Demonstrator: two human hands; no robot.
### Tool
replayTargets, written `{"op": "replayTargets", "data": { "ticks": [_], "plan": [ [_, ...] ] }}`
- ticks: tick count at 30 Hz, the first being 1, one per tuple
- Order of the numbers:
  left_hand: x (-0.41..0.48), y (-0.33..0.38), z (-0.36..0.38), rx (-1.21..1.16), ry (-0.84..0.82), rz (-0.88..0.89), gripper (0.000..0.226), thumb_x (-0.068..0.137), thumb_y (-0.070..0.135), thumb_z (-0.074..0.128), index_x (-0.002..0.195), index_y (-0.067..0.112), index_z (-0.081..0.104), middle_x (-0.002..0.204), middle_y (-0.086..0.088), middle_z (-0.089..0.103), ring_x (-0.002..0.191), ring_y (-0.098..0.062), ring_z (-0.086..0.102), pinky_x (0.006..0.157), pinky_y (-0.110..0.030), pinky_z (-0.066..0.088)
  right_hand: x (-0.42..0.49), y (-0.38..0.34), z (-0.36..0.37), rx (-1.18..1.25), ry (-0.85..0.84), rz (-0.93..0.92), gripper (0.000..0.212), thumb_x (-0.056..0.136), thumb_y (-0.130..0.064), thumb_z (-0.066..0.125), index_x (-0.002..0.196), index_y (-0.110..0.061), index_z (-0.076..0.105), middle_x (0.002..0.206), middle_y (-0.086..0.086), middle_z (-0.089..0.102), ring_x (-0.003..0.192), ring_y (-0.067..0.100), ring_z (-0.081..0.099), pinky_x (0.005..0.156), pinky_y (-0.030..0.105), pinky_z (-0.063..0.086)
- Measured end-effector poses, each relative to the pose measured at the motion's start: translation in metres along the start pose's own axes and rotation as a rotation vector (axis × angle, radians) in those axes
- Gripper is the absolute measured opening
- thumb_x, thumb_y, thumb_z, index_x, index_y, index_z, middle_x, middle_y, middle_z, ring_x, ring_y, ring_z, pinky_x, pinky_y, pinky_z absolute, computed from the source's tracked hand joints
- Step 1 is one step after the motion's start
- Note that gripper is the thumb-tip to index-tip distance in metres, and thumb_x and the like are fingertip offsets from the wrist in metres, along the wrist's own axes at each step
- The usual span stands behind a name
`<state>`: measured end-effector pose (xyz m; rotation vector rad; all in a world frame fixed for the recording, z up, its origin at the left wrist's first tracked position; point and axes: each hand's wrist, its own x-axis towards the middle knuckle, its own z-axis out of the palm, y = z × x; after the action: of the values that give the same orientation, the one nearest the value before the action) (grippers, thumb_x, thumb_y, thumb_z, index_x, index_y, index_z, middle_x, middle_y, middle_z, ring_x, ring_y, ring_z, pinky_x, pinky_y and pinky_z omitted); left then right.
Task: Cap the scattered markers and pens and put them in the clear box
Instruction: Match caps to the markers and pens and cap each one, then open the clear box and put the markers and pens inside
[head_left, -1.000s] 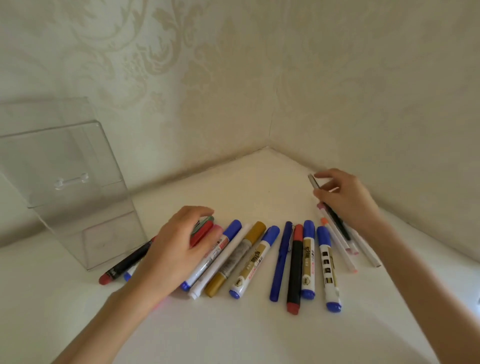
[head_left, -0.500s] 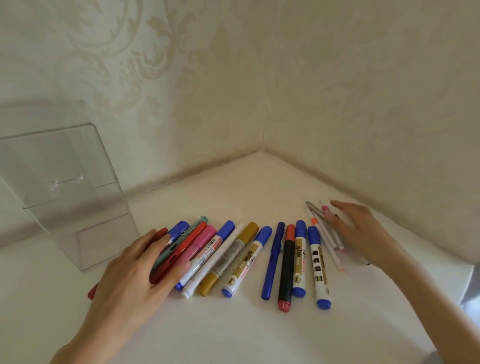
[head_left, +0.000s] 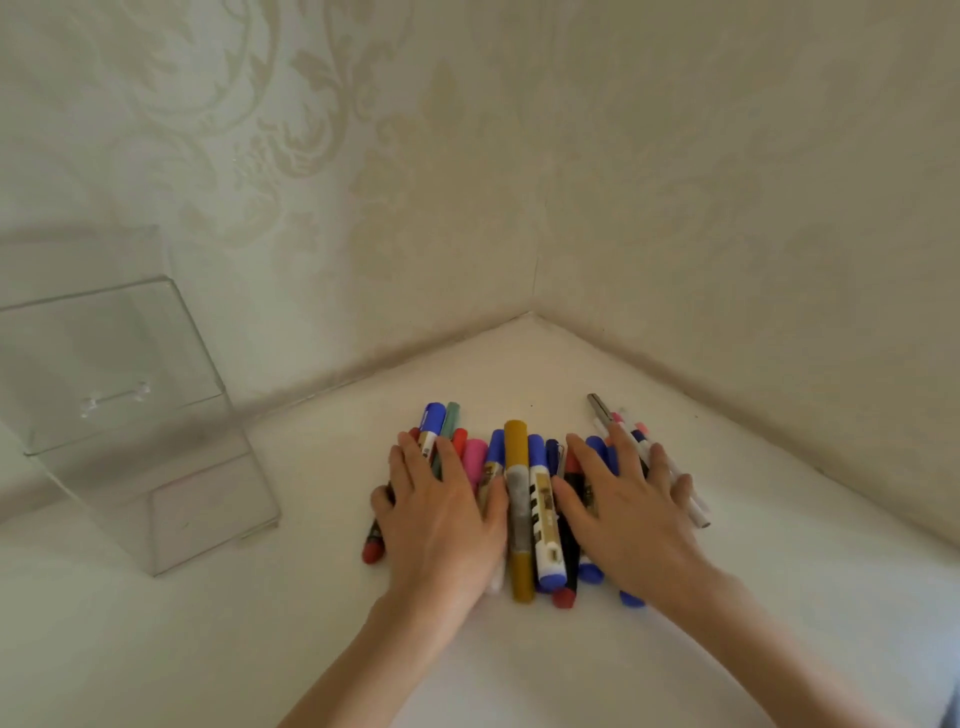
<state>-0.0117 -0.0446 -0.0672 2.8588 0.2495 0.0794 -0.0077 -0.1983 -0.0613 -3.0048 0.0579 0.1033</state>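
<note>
Several capped markers and pens lie bunched side by side on the white surface: a gold marker in the middle, a blue-capped white marker beside it, a pink one, a blue-and-green pair at the far left, thin pens at the far right. My left hand lies flat on the left half of the bunch. My right hand lies flat on the right half. Both have straight fingers pressing the pens together. The clear box stands at the left, apart from the pens.
Two patterned walls meet in a corner behind the pens. The white surface stretches toward me and to the right of my hands.
Both hands moved inward and pushed the spread-out row of markers into a tight bunch. The right hand went from the thin pens to lying flat across the right markers.
</note>
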Motion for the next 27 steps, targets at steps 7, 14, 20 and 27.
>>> {"op": "replayTargets", "data": {
  "ticks": [7, 14, 20, 27],
  "plan": [
    [0.04, 0.019, -0.001, -0.194, 0.012, 0.005, 0.06, 0.095, 0.049, 0.027, 0.143, 0.013, 0.026, 0.155, -0.014, 0.01, 0.143, -0.032, 0.007, 0.114, -0.049, 0.011, 0.051, 0.011, -0.007, 0.08, 0.048, -0.004, 0.053, 0.093, -0.057, 0.024, 0.142, -0.036, 0.025, 0.156, 0.003, 0.01, 0.139, 0.035, 0.015, 0.111, 0.055, 0.019],
    [-0.024, -0.046, -0.052, -0.326, 0.37, 0.132, 0.019, 0.09, 0.038, 0.048, 0.101, 0.026, 0.059, 0.097, 0.013, 0.062, 0.086, -0.005, 0.059, 0.063, -0.018, 0.041, 0.039, -0.017, -0.043, 0.308, 0.203, -0.217, 0.035, 0.095, -0.034, 0.045, 0.127, -0.023, 0.052, 0.145, 0.004, 0.039, 0.13, 0.022, 0.036, 0.105, 0.033, 0.03],
    [-0.074, -0.127, -0.082, -0.499, 0.898, -0.033, 0.029, 0.078, 0.044, 0.056, 0.084, 0.016, 0.051, 0.077, 0.002, 0.056, 0.062, -0.018, 0.053, 0.058, -0.031, 0.044, -0.007, -0.108, -0.045, 0.706, -0.031, -0.619, 0.039, 0.093, -0.036, 0.05, 0.131, -0.029, 0.044, 0.129, -0.012, 0.047, 0.102, -0.002, 0.048, 0.084, 0.011, 0.036],
    [-0.047, -0.168, -0.082, -0.961, 0.537, 0.005, 0.087, 0.08, 0.029, 0.068, 0.142, 0.041, 0.008, 0.151, 0.012, 0.02, 0.138, -0.005, 0.023, 0.114, -0.04, 0.027, -0.037, -0.192, -0.016, 1.133, -0.317, -0.677, 0.071, 0.091, -0.019, 0.055, 0.146, -0.037, 0.014, 0.151, -0.017, 0.022, 0.139, 0.006, 0.024, 0.109, 0.025, 0.024]
  ]
}}
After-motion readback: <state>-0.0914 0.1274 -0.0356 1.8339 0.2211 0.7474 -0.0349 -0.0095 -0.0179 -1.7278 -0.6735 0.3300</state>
